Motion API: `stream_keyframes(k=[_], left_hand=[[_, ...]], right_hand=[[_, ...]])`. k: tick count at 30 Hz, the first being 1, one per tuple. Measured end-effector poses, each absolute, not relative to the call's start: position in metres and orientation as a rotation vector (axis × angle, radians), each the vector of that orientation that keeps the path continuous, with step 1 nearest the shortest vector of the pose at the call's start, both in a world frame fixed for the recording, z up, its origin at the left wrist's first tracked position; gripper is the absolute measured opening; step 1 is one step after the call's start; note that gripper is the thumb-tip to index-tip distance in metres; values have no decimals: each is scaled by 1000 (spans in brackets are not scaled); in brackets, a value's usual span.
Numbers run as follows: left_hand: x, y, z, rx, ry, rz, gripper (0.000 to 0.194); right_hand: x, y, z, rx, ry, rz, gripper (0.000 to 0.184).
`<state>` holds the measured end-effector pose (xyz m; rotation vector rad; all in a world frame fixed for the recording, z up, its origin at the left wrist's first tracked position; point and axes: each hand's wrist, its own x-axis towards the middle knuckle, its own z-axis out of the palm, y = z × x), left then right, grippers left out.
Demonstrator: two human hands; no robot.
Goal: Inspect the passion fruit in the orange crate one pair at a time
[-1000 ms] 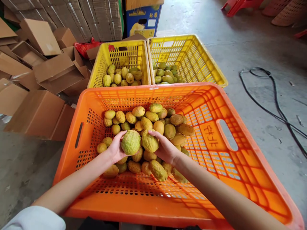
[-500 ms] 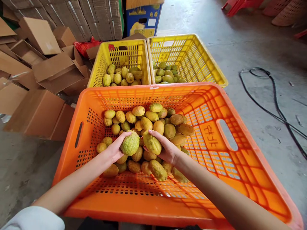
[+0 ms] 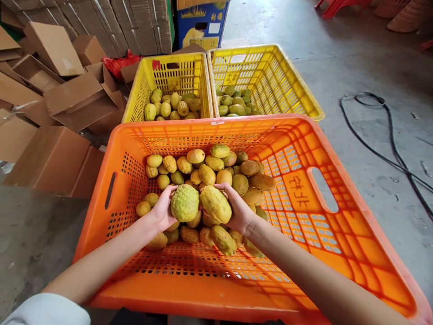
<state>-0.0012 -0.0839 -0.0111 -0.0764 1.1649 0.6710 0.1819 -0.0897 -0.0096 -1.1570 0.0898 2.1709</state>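
My left hand (image 3: 164, 210) is closed round a bumpy, light green citron-like fruit (image 3: 185, 203), gripping it from the left. In my right hand (image 3: 239, 208) is an oblong, yellow-green ribbed fruit (image 3: 215, 204), with the thumb over its top right. Both fruits are held side by side, almost touching, above the middle of a large orange plastic crate (image 3: 162, 289). Beneath and around them lie several yellow, green and brownish fruits, among them a yellow-green fruit (image 3: 223, 240) at the near side and a brownish fruit (image 3: 263, 182) to the right. My fingers under the fruits are mostly hidden.
Behind the orange crate stand a left yellow crate (image 3: 135, 97) and a right yellow crate (image 3: 297, 85), each with fruits inside. Cardboard boxes (image 3: 57, 158) are heaped at the left. A blue carton (image 3: 203, 27) stands at the back. A black hose (image 3: 389, 131) lies on the floor.
Both held fruits have turned slightly in my hands and look a little larger, as if raised. The right one now lies more tilted, showing more of its length. The crate's fruits have stayed put.
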Motion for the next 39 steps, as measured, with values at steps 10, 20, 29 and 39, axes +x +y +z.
stream_keyframes(k=[10, 20, 29, 39], left_hand=[[-2, -86, -13, 65, 1134, 635, 22], [-2, -88, -10, 104, 1106, 726, 12], [-1, -84, 0, 126, 1158, 736, 19], [-3, -85, -5, 87, 1175, 729, 19]], right_hand=[[180, -89, -6, -1164, 76, 2131, 30], [180, -97, -17, -1036, -62, 2186, 8], [183, -92, -11, -1171, 69, 2138, 16], [183, -93, -6, -1056, 96, 2159, 25]])
